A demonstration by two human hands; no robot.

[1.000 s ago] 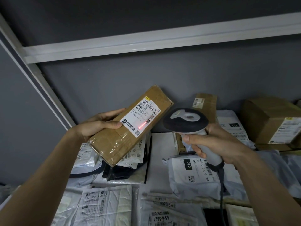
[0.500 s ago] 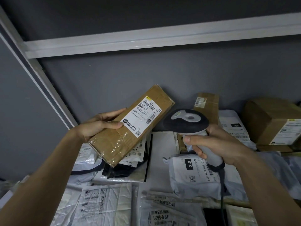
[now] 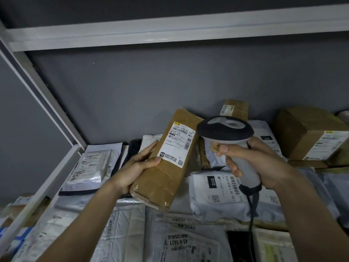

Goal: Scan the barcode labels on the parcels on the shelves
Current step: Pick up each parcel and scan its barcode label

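My left hand (image 3: 137, 166) grips a long brown cardboard parcel (image 3: 162, 178) by its left edge, thumb on the front. The parcel is tilted, raised above the shelf, and its white barcode label (image 3: 176, 144) faces me. My right hand (image 3: 253, 163) holds a grey handheld barcode scanner (image 3: 226, 133) by its handle, index finger on the trigger. The scanner's dark head sits just right of the parcel's label. No red scan line shows on the label. The scanner's cable (image 3: 252, 214) hangs down from the handle.
Several white and grey poly mailers cover the shelf, one marked 010 (image 3: 217, 193) under the scanner. Brown boxes stand at the back (image 3: 235, 108) and at the right (image 3: 309, 133). A white shelf rail (image 3: 170, 33) runs overhead; a slanted upright (image 3: 43, 103) is on the left.
The red scan line on the label has gone out. The parcel has swung more upright and moved right and lower, close to the scanner. The view has shifted, showing more mailers at left.
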